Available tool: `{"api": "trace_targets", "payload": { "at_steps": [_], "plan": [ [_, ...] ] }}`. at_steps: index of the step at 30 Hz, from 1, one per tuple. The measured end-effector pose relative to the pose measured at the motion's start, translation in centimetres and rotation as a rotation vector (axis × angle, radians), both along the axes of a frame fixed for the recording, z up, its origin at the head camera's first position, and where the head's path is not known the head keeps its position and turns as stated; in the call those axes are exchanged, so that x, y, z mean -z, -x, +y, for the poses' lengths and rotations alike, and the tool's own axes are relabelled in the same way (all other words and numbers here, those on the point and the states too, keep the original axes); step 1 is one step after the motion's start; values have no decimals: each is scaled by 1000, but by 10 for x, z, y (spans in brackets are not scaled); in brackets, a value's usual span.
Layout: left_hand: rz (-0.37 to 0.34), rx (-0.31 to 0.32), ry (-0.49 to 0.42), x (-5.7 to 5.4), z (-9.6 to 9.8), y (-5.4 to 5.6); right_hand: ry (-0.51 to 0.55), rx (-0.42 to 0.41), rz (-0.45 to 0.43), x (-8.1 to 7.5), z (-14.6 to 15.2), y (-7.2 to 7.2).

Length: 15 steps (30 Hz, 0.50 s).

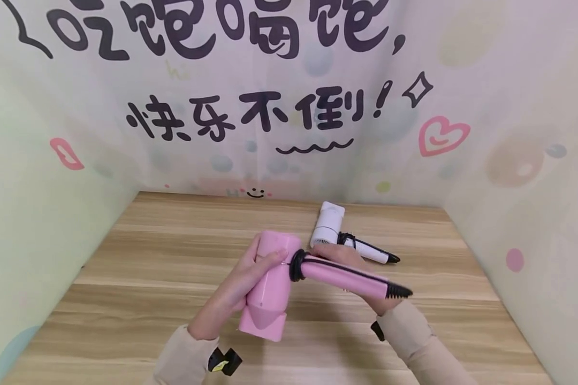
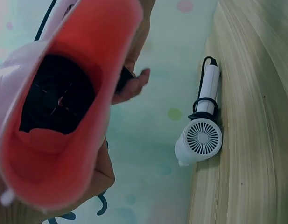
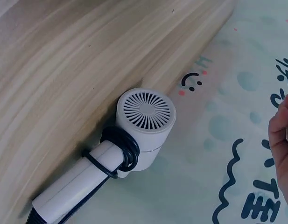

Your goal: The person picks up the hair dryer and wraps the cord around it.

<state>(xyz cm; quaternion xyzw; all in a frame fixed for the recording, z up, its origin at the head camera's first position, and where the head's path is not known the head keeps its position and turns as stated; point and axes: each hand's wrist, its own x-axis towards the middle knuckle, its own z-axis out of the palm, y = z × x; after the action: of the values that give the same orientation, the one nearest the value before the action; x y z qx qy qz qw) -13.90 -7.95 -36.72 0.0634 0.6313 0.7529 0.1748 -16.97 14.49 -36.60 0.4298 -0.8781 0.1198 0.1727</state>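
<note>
A pink hair dryer (image 1: 273, 278) is held up over the table, its nozzle (image 2: 55, 182) pointing down toward the person. My left hand (image 1: 243, 278) grips its barrel, thumb across the front. The pink handle extends to the right, with a black cord (image 1: 297, 265) coiled at its base and running along it. My right hand (image 1: 339, 256) is behind the handle, fingertips at the coil; its curled fingers (image 3: 280, 135) hold a dark piece that looks like the cord. The handle hides part of that hand.
Beyond the right hand, a white hair dryer (image 1: 328, 222) lies on the wooden table (image 1: 173, 256), its black cord wrapped around its handle. Printed fabric walls (image 1: 250, 166) stand at the back and both sides.
</note>
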Motion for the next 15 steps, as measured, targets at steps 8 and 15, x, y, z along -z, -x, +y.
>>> {"api": "trace_targets", "payload": {
  "at_steps": [8,15],
  "plan": [
    [27,90,142,5,-2,1,193,49,-137,8,11,9],
    [18,128,225,12,-2,1,150,10,-215,-5,15,2]
  ]
}}
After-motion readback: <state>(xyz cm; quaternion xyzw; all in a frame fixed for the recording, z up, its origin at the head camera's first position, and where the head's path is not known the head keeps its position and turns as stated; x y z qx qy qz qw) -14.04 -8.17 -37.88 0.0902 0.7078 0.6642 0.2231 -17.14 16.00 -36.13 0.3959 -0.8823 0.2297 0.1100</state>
